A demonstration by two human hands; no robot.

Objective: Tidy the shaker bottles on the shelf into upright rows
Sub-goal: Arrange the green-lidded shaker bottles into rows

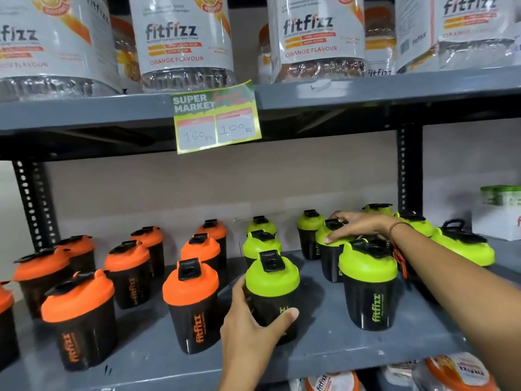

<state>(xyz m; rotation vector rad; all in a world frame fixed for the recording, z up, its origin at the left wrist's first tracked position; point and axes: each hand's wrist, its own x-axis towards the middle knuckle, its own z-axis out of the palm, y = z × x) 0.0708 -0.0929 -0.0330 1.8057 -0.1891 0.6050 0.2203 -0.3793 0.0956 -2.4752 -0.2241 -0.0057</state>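
1. The left hand [251,331] has its grip clamped around the black body of the front green-lidded shaker [272,294], thumb on the near side, fingers round the far side; the bottle stands upright near the front of the shelf [324,348].
2. The right hand [358,228] lies flat on the lid of a second green shaker [331,249], fingers spread; whether that grip is closed on the lid cannot be told.
3. Just left of the left grip stands an orange-lidded shaker [193,303]; sliding the held bottle that way could knock it over.
4. Just below the right wrist sits another green shaker [368,286]; the forearm could likely tip it.
5. Right of that grip, a tilted green shaker [465,249] leans, not yet righted.
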